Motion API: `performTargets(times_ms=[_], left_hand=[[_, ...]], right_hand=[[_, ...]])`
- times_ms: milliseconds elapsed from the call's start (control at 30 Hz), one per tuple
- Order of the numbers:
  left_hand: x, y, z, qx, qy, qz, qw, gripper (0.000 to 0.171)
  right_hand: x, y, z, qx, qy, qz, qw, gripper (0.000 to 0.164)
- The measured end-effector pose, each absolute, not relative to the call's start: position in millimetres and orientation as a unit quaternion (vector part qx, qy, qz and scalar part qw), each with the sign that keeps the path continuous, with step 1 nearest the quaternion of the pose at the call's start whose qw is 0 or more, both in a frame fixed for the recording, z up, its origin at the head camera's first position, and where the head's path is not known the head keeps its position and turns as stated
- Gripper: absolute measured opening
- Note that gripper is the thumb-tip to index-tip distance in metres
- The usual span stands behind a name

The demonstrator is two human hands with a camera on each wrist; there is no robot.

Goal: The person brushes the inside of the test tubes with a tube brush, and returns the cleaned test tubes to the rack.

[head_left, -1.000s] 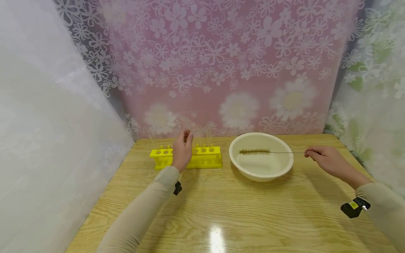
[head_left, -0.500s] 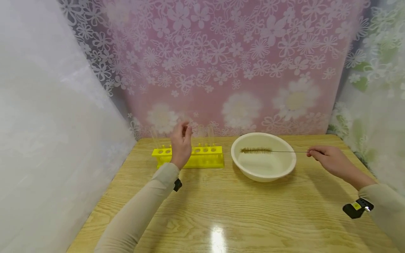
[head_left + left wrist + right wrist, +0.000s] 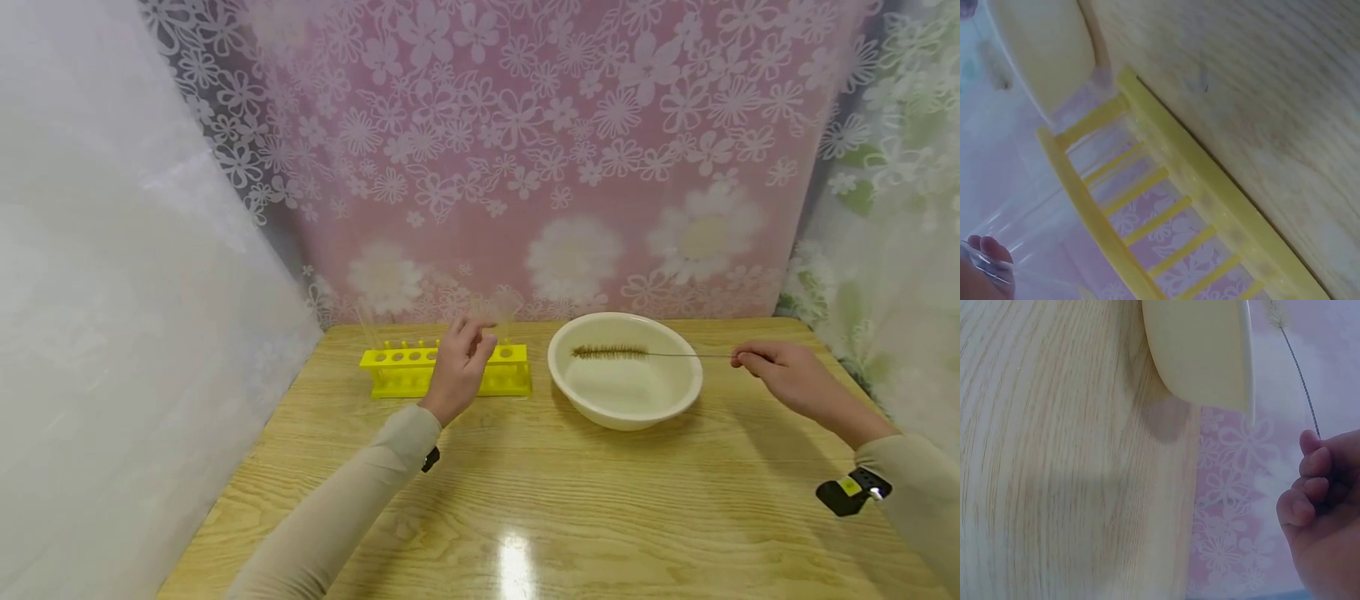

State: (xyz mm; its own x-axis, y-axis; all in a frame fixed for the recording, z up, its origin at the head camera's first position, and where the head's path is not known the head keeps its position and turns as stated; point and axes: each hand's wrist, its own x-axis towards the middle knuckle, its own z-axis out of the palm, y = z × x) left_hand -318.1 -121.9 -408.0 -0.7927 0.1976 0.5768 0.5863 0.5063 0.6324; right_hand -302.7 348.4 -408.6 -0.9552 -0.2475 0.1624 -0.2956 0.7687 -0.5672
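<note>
My left hand is raised over the right half of a yellow test tube rack. In the left wrist view its fingers are curled at a clear, shiny piece of glass, which looks like a test tube; its outline is faint. Other clear test tubes stand in the rack, partly hidden by the hand. My right hand pinches the twisted wire handle of a test tube brush. The brush's bristles hover level above a cream basin, apart from it.
The rack and the basin stand side by side near the far edge of the wooden table. Flowered curtains hang behind and at both sides. Black straps with small devices sit on both wrists.
My left hand rose slightly above the middle of the rack, then moved right and down toward the tubes at its right end. My right hand has kept the brush nearly still over the basin.
</note>
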Motion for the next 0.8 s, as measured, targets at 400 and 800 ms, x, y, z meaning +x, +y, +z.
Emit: performTargets(times_ms=[400, 800], left_hand=[[-312, -108, -428, -0.198, -0.92, -0.314, 0.125, 0.044], [-317, -95, -435, -0.18, -0.94, -0.27, 0.103, 0.044]], right_hand=[[-300, 358, -401, 0.142, -0.942, 0.3, 0.056, 0.04], [-298, 355, -398, 0.163, -0.934, 0.31, 0.071, 0.035]])
